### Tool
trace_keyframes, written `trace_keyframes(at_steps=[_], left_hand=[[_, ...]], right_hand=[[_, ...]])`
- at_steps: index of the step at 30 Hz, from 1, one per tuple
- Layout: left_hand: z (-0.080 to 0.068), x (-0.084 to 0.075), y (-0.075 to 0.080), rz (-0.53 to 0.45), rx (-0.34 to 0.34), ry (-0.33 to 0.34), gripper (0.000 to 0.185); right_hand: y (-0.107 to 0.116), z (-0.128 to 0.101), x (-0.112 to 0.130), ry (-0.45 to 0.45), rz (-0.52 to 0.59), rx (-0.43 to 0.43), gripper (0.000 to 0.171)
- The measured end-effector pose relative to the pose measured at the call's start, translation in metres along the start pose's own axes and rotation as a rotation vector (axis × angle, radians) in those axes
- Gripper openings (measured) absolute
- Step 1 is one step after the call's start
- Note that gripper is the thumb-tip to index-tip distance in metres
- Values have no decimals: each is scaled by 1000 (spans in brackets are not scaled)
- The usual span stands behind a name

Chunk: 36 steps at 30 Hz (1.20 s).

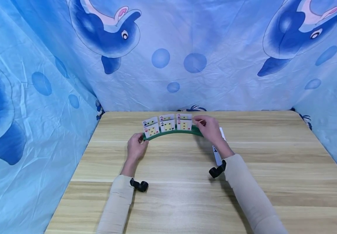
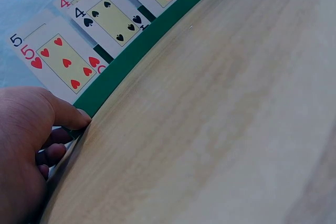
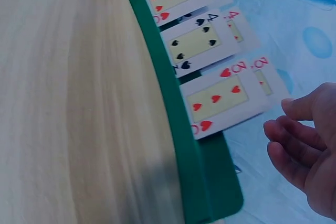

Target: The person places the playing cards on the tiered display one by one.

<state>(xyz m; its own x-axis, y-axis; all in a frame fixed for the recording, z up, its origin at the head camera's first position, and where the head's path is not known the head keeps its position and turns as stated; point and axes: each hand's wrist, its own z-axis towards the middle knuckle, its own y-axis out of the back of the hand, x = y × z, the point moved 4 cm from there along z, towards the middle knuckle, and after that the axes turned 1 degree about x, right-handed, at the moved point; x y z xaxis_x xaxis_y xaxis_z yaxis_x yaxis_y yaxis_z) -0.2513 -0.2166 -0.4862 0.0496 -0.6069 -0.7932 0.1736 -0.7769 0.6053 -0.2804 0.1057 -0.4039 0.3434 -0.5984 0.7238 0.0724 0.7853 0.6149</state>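
A curved green card holder [image 1: 176,131] stands on the table with playing cards upright in two rows. Its front row shows a five of hearts [image 2: 65,61], a four of spades [image 2: 107,22] and a three of hearts [image 3: 220,100]; behind each rises a card of the same number. My left hand [image 1: 136,147] grips the holder's left end between thumb and fingers. By the right side of the threes is my right hand [image 1: 210,128], its fingers loosely bent around nothing. The thumb [image 3: 299,109] comes close to the corner of the back three [image 3: 269,85].
More playing cards [image 1: 217,155] lie on the wooden table [image 1: 180,182], partly hidden under my right wrist. The holder's right end [image 3: 220,182] bears no card. A blue curtain [image 1: 174,78] with dolphin prints hangs behind the table and along both sides.
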Motion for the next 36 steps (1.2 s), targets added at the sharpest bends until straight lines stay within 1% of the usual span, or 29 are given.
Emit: trace_keyframes(at_steps=[4,9,20,24,29,36], left_hand=[[0,-1,1,1,-1,1,41],[0,-1,0,-5,0,4,41],[0,-1,0,-14,4,9,42],[0,-1,0,-10,3,6,42],[0,0,1,-5,-5,-5,41],[0,-1,0,-20,2,7,41]], right_hand=[[11,-5,1,26,23,-21,24],[23,-12,-3,24,15,-43,25],[42,-28,-28,15,-36,-91,23],[44,-31,-38,-8,-44,-72,23],[43,-35,-50,-78,-50,-29,27],[42,-39,-65,-153,-53,20,32]])
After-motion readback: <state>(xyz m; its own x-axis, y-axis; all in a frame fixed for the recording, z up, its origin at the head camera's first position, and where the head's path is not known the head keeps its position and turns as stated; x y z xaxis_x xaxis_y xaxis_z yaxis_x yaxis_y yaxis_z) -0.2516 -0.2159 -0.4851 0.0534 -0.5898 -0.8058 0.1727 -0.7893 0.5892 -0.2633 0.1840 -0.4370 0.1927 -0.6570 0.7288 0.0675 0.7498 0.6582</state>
